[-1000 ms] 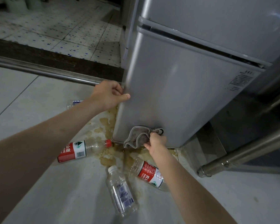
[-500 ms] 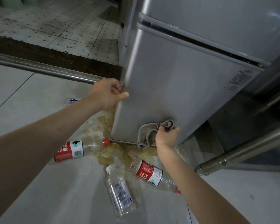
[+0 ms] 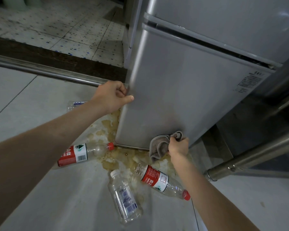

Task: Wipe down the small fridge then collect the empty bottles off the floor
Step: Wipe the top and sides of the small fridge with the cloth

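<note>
The small silver fridge (image 3: pixel 182 84) stands upright ahead of me. My left hand (image 3: pixel 113 97) grips the left edge of its lower door. My right hand (image 3: pixel 178 146) holds a grey cloth (image 3: pixel 158 145) against the door's bottom right corner. Several empty plastic bottles lie on the floor below: a red-labelled bottle (image 3: pixel 78 154) at the left, a second red-labelled bottle (image 3: pixel 160 180) under my right forearm, a clear bottle with a blue label (image 3: pixel 125 199) nearest me, and another clear bottle (image 3: pixel 75 104) partly hidden behind my left forearm.
A brownish spill (image 3: pixel 117 157) spreads over the pale floor tiles at the fridge's foot. A metal threshold rail (image 3: pixel 40 70) and dark sill cross the left. A steel pipe (image 3: pixel 250 157) slants at the right. Speckled tiles (image 3: pixel 57 27) lie beyond the sill.
My right hand has carried the cloth rightward along the bottom of the fridge door, from near its middle to its right corner. My left hand keeps its grip on the door edge.
</note>
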{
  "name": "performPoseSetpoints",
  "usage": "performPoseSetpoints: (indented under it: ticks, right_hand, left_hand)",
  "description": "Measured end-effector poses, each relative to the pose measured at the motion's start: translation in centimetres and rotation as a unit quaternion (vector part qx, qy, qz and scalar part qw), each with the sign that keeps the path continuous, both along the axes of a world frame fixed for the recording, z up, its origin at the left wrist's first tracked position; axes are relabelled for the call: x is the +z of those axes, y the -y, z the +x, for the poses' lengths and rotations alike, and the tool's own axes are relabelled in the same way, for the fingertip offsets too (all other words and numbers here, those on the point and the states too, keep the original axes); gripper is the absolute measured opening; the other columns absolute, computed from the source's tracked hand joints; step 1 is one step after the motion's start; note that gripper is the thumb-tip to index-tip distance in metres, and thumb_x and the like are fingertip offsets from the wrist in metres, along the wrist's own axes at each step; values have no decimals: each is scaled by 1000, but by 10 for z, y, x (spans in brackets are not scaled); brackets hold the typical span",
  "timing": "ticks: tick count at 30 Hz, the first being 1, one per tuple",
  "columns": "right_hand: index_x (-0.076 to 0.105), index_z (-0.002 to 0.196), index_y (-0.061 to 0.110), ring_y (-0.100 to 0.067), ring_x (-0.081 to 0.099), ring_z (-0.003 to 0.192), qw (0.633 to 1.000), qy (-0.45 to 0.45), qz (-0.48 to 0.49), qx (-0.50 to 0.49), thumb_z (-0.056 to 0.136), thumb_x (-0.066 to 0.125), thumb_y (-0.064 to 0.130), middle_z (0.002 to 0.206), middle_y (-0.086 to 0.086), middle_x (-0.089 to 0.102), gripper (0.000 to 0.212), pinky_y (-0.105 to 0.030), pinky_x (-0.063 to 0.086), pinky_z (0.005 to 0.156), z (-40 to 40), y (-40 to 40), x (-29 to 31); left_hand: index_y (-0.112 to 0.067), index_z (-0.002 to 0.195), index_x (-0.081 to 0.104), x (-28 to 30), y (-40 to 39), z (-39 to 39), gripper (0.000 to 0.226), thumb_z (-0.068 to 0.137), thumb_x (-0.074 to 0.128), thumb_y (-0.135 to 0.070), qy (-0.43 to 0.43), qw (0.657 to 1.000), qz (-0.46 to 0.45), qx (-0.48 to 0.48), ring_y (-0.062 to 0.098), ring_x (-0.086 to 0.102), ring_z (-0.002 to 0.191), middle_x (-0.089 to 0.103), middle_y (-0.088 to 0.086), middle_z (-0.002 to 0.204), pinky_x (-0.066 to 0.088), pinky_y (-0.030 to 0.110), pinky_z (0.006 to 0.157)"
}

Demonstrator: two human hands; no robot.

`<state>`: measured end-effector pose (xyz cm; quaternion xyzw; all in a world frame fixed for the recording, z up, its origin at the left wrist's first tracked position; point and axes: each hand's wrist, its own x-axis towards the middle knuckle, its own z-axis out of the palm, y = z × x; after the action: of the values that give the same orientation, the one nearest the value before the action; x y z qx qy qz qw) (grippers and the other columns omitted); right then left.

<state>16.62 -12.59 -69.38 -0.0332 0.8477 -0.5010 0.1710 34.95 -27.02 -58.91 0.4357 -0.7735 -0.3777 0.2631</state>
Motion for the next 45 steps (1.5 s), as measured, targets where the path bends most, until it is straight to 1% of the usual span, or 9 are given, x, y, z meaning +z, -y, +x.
performPoseSetpoints:
  ticks: [5,8,12,14,17,22,25,31,45]
  right_hand:
    - [44,120,4,-38,55,113,998,-12,-26,-59,90,55,11,125,-23,54,33,-40,45,94,-8,-2,3]
    - [44,112,9,-37,58,108,998,21,-40,-47,88,55,8,120,-22,56,27,-52,49,93,-10,4,-7]
    - [46,91,13,-31,59,95,998,39,-40,-14,86,56,2,100,-12,57,15,-50,51,89,2,10,-8]
    - [38,75,19,-29,56,86,998,56,-42,-5,84,56,0,90,-10,57,28,-50,52,87,12,15,-12]
    - [38,74,19,-28,56,87,995,84,-49,-4,83,54,-2,81,-3,51,28,-50,52,88,27,23,-15]
    - [45,94,10,-33,58,96,988,135,-74,2,87,54,1,101,-13,55,14,-51,50,90,49,39,-21]
    - [44,116,5,-34,55,103,971,212,-110,4,92,48,1,109,-13,50,25,-49,51,88,65,47,-17]
    - [38,128,9,-38,47,119,946,293,-137,-5,93,45,-2,136,-18,43,38,-52,48,87,88,61,-16]
    - [36,132,7,-38,46,120,964,240,-109,-44,91,44,-7,136,-20,41,44,-54,46,95,28,26,-22]
  left_hand:
    - [-20,83,58,-3,-1,0,21,80,71,-36,-8,1000,-17,1,12,61,77,65,-1,91,56,38,76]
    - [-26,75,54,-4,-2,0,20,80,71,-35,-16,1000,-24,2,6,58,70,65,-3,89,55,35,72]
    - [-24,78,54,-4,-2,-1,20,80,71,-35,-15,999,-33,2,7,58,71,64,-3,89,53,33,69]
    - [-23,78,55,-5,-2,-1,20,80,71,-35,-19,999,-33,0,9,59,71,65,-2,91,54,35,70]
    - [-23,79,56,-5,-2,-1,20,80,71,-36,-15,999,-34,2,5,57,68,65,-4,90,52,29,66]
    - [-25,77,55,-5,-2,-1,20,80,71,-36,-12,999,-33,5,3,57,71,62,-8,83,42,18,58]
    - [-21,82,57,-6,-1,-1,20,80,71,-36,-8,999,-40,10,5,57,78,64,-6,86,35,13,58]
    - [-18,84,60,-9,2,0,22,79,72,-37,-12,999,-37,6,10,60,84,67,-1,89,36,10,62]
    - [-18,85,60,-12,4,-1,23,80,70,-38,-7,999,-50,8,9,60,86,66,-5,87,35,12,62]
